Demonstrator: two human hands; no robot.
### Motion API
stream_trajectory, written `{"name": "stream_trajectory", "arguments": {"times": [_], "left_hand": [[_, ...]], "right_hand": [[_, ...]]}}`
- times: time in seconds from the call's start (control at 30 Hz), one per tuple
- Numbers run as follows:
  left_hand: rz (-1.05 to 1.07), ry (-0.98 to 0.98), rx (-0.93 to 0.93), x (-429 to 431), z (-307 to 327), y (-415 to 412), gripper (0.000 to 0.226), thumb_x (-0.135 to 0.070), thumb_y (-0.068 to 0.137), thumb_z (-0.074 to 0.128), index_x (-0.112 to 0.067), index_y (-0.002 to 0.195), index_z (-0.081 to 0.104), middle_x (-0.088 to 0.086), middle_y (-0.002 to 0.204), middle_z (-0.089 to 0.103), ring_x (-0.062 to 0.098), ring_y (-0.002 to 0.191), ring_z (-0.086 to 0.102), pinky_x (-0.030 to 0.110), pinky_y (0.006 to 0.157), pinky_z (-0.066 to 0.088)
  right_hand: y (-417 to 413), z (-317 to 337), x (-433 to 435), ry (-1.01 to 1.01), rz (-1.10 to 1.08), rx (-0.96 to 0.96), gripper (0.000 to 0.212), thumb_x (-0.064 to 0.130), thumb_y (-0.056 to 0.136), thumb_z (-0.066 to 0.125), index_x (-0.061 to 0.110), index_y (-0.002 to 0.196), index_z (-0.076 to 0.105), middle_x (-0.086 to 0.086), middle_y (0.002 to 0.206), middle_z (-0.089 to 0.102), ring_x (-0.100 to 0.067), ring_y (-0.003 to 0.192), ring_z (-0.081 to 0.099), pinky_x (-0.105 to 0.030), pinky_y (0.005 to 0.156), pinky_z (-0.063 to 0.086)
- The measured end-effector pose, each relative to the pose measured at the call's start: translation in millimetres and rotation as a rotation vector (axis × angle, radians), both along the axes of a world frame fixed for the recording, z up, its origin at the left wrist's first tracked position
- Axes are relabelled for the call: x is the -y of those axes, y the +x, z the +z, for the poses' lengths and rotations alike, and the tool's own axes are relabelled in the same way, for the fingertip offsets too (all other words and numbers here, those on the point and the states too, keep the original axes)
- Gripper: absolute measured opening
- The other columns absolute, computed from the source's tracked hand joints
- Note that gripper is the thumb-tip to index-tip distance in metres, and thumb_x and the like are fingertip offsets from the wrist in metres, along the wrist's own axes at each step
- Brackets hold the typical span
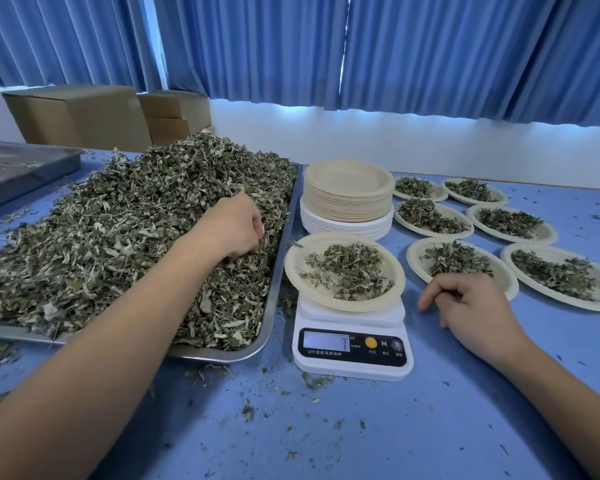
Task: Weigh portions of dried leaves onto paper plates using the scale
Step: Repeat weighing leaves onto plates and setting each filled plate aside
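A big heap of dried leaves (118,230) fills a steel tray (278,282) on the left of the blue table. My left hand (232,226) reaches into the heap's right side, fingers curled down onto a pinch of leaves. A white digital scale (352,355) stands right of the tray, its display lit. On it rests a paper plate (297,268) with a small pile of leaves. My right hand (471,306) rests on the table right of the scale, fingers loosely curled, holding nothing.
A stack of unused paper plates (347,202) stands behind the scale. Several filled plates (510,285) lie in rows at the right. Another steel tray (21,168) sits far left, cardboard boxes (84,116) behind it. Leaf crumbs litter the table (361,427).
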State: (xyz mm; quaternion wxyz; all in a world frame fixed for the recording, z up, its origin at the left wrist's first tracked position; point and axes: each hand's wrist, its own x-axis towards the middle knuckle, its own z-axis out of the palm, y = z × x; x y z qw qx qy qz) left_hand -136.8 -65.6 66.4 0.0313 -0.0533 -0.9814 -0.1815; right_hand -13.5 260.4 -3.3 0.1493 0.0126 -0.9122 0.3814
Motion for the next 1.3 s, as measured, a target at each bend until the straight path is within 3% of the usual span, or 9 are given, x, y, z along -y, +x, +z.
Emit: {"name": "stream_trajectory", "arguments": {"times": [0.07, 0.33, 0.43, 0.5, 0.6, 0.7, 0.77, 0.93, 1.3], "left_hand": [[0.027, 0.011, -0.046, 0.0, 0.4, -0.6, 0.020, -0.006, 0.085, 0.077, -0.023, 0.075, 0.074, -0.001, 0.087, 0.071, 0.016, 0.063, 0.068, 0.023, 0.050, 0.046], [-0.005, 0.014, -0.026, -1.5, -0.8, 2.7, 0.016, -0.012, 0.082, 0.082, -0.024, 0.083, 0.072, 0.001, 0.094, 0.069, 0.019, 0.073, 0.067, 0.036, 0.073, 0.059], [-0.017, 0.031, -0.050, -2.3, -0.1, 2.8, 0.013, -0.015, 0.085, 0.078, -0.025, 0.090, 0.073, 0.000, 0.101, 0.069, 0.021, 0.085, 0.067, 0.039, 0.082, 0.058], [-0.024, 0.178, -0.096, -6.8, 2.7, 5.0, 0.009, -0.018, 0.087, 0.073, -0.027, 0.085, 0.073, -0.004, 0.092, 0.073, 0.019, 0.079, 0.070, 0.035, 0.076, 0.060], [-0.001, 0.338, -0.168, -21.6, 4.7, 11.9, 0.015, -0.021, 0.088, 0.067, -0.028, 0.076, 0.071, -0.009, 0.078, 0.071, 0.011, 0.072, 0.067, 0.025, 0.065, 0.053], [-0.080, 0.203, -0.108, -33.4, -1.0, 18.8, 0.007, -0.027, 0.086, 0.068, -0.027, 0.079, 0.069, -0.009, 0.078, 0.067, 0.012, 0.074, 0.063, 0.031, 0.069, 0.051], [-0.112, 0.140, -0.072, -38.3, -3.3, 22.5, 0.006, -0.030, 0.085, 0.071, -0.027, 0.082, 0.067, -0.007, 0.080, 0.066, 0.015, 0.077, 0.064, 0.034, 0.073, 0.055], [-0.116, -0.005, -0.097, -45.7, -4.2, 27.6, 0.025, -0.034, 0.083, 0.074, -0.025, 0.104, 0.065, -0.004, 0.095, 0.065, 0.021, 0.089, 0.064, 0.040, 0.082, 0.057], [-0.206, 0.038, -0.102, -81.5, 3.3, 36.9, 0.016, -0.029, 0.080, 0.079, -0.030, 0.090, 0.067, -0.011, 0.083, 0.063, 0.018, 0.083, 0.063, 0.033, 0.075, 0.053]], "right_hand": [[-0.1, -0.4, -0.4, -0.002, -0.001, 0.005, 0.057, -0.013, 0.085, 0.049, 0.034, 0.064, 0.072, -0.005, 0.048, 0.058, -0.041, 0.053, 0.052, -0.028, 0.047, 0.036], [0.4, 0.8, -0.5, -0.001, 0.004, 0.014, 0.056, -0.012, 0.086, 0.049, 0.035, 0.064, 0.072, -0.006, 0.048, 0.058, -0.039, 0.050, 0.051, -0.028, 0.045, 0.036], [-0.4, -0.3, -0.2, -0.015, -0.020, 0.006, 0.056, -0.012, 0.087, 0.048, 0.034, 0.067, 0.073, -0.003, 0.049, 0.061, -0.022, 0.041, 0.048, -0.023, 0.041, 0.037], [-0.4, -0.3, 2.1, -0.110, -0.057, -0.029, 0.054, -0.013, 0.087, 0.046, 0.033, 0.078, 0.073, 0.001, 0.064, 0.068, -0.012, 0.042, 0.052, -0.017, 0.041, 0.040], [-1.9, 4.5, 9.4, -0.321, -0.110, -0.109, 0.045, -0.010, 0.091, 0.049, 0.029, 0.099, 0.069, 0.008, 0.088, 0.069, -0.018, 0.052, 0.064, -0.021, 0.046, 0.047], [-4.6, 8.7, 22.8, -0.407, -0.072, -0.077, 0.015, 0.012, 0.099, 0.062, 0.023, 0.108, 0.067, -0.001, 0.077, 0.070, -0.021, 0.050, 0.063, -0.026, 0.043, 0.045], [-4.4, 9.5, 31.4, -0.445, -0.030, -0.024, 0.014, 0.023, 0.098, 0.067, 0.020, 0.112, 0.066, -0.005, 0.070, 0.069, -0.019, 0.048, 0.059, -0.025, 0.042, 0.043], [-4.0, 14.3, 38.3, -0.509, -0.009, 0.021, 0.022, 0.017, 0.094, 0.072, 0.020, 0.114, 0.065, -0.009, 0.060, 0.064, -0.012, 0.045, 0.054, -0.022, 0.046, 0.043], [-11.2, 21.7, 18.6, -0.653, -0.117, 0.095, 0.032, 0.005, 0.081, 0.083, 0.011, 0.107, 0.064, -0.005, 0.049, 0.059, -0.015, 0.041, 0.052, -0.023, 0.041, 0.042]]}}
